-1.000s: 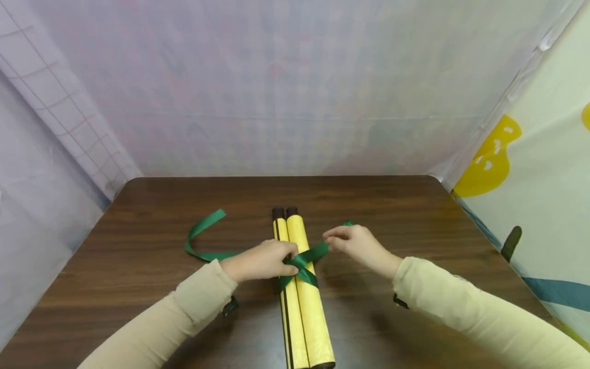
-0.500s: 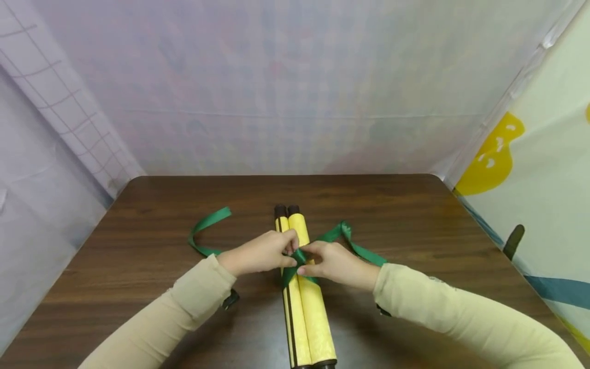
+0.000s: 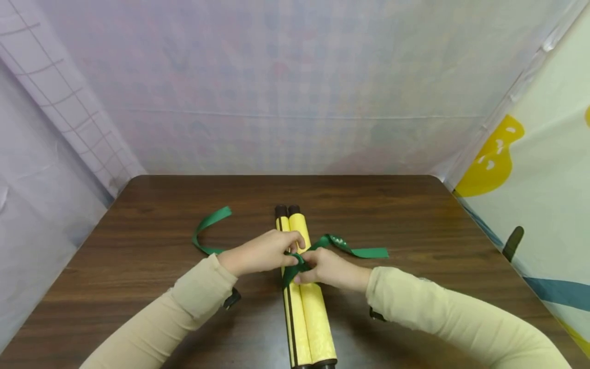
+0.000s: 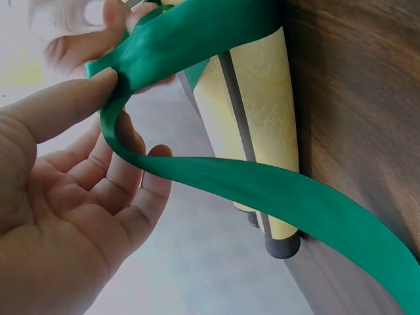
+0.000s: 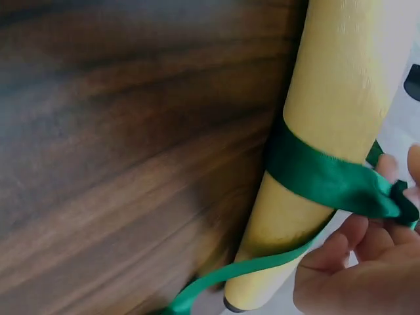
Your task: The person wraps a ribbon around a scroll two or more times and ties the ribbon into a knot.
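Brown wood-grain table [image 3: 129, 251], pale cloth [image 3: 295, 92] behind, green ribbon [image 4: 190, 39] in the pinch of both hands [image 3: 261, 251] [image 3: 335, 267]

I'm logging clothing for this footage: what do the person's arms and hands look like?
Long, pale cream sleeves, lightly creased, cover both arms to about the wrists. A small black object shows beneath each sleeve end. The left hand and right hand are gloveless.

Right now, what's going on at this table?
A person handles a green ribbon around two yellow rolls lying side by side on the table. The left hand pinches the ribbon; the right hand seems to as well. A loose end trails off to each side. I can't tell whether there's a knot.
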